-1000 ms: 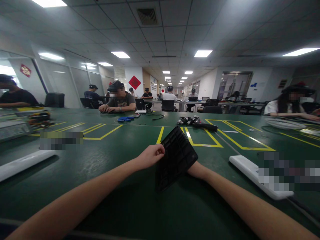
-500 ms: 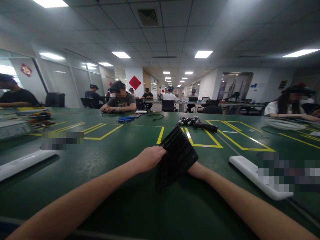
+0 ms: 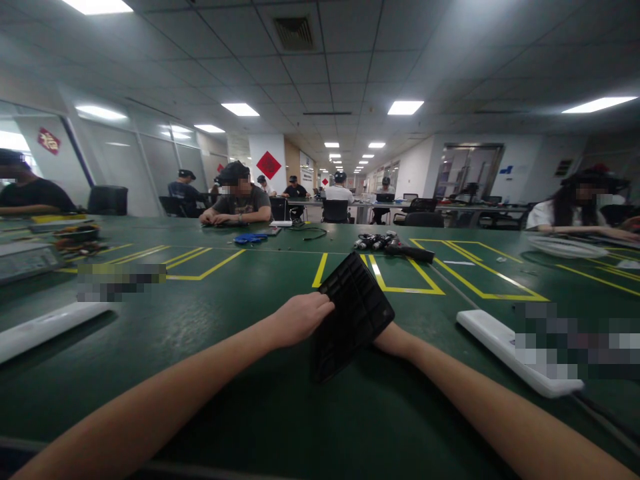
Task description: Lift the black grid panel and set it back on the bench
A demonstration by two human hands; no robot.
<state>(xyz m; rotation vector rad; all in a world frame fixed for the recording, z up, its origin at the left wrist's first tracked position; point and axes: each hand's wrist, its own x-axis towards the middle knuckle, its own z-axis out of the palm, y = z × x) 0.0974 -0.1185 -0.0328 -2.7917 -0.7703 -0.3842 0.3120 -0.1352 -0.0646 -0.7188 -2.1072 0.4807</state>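
A black ribbed panel that looks like the back of a keyboard stands tilted on edge on the green table. My left hand is closed on the panel's left edge. My right hand reaches behind the panel from the right; only its wrist shows and its fingers are hidden by the panel.
A white keyboard lies to the right and another white one to the left. Black tools and cables lie farther back among yellow floor-tape lines. Several people sit working at the far side and at both ends of the table.
My left hand's fingers have closed a little more onto the panel's edge. The panel and my arms have barely moved.
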